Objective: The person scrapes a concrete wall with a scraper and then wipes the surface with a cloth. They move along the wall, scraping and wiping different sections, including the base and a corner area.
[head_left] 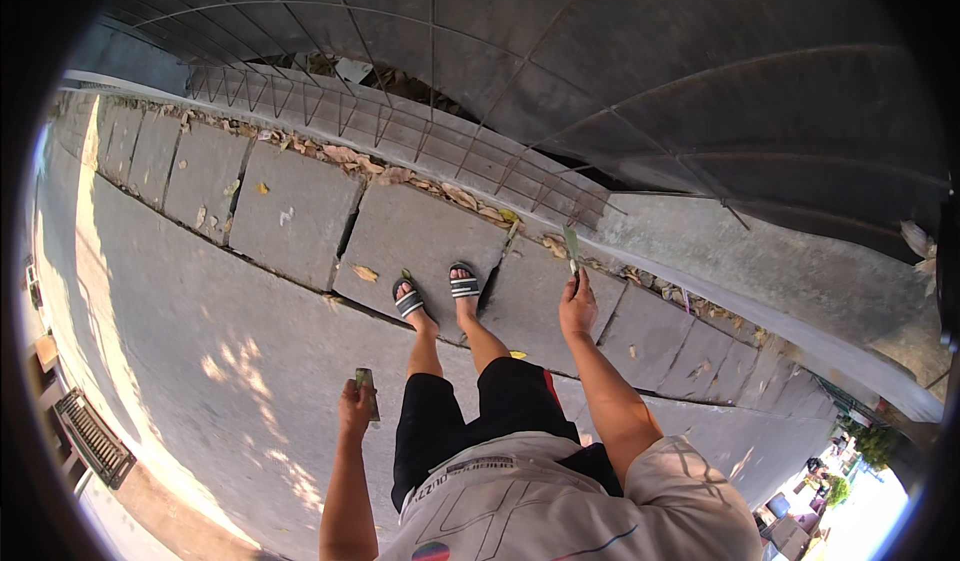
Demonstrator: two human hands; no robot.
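My left hand [353, 411] hangs low at the left, its fingers closed round a flat, dark greenish rectangular piece [368, 393]; its kind does not show clearly. My right hand [578, 313] is stretched forward over the paving beside the wall's foot. Pinched in its fingers is a narrow green blade-shaped thing [571, 244], leaf-like, pale near the fingertips and pointing away from me. Dry brown leaves lie along the gutter strip just beyond it.
I stand in striped slippers [464, 286] on concrete slabs [290, 201] with dark gaps between them. Ahead, a rusty wire grid [400, 126] leans along the low ledge [700, 286] and dark wall. Fallen leaves [395, 174] line its base. A slatted grate [95, 439] is at far left.
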